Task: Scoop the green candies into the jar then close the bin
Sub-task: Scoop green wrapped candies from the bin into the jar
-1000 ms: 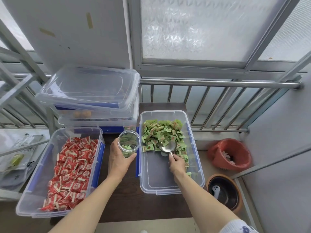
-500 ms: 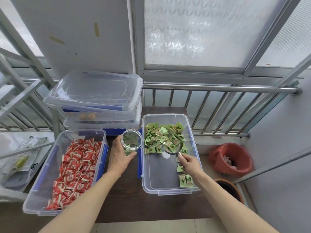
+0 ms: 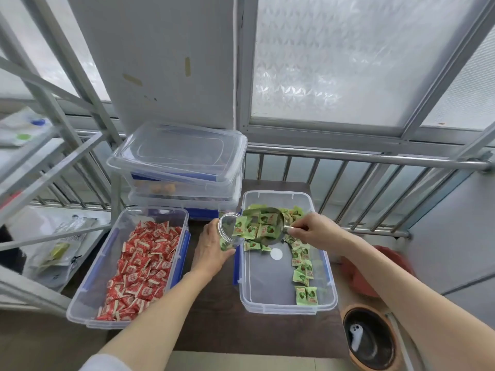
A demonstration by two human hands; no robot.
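A clear open bin [image 3: 286, 307] on the dark table holds green candies [image 3: 302, 263] along its far end and right side. My right hand [image 3: 312, 231] grips the handle of a metal scoop [image 3: 270, 238] heaped with green candies, raised above the bin's far left part. My left hand [image 3: 213, 250] holds a clear jar [image 3: 227, 230] tilted toward the scoop; the scoop's lip meets the jar's mouth. A few green candies lie inside the jar. A clear lid [image 3: 176, 153] rests on the stacked bins behind.
An open bin of red candies [image 3: 139, 269] stands at left. Stacked clear bins [image 3: 184, 194] sit behind it. A metal railing [image 3: 367, 156] runs behind the table. A red bag [image 3: 364, 274] and a brown pot [image 3: 371, 338] are on the floor at right.
My right hand lifted the scoop, now full of green candies, out of the bin and brought it left to the jar's mouth. My left hand tilted the jar toward it.
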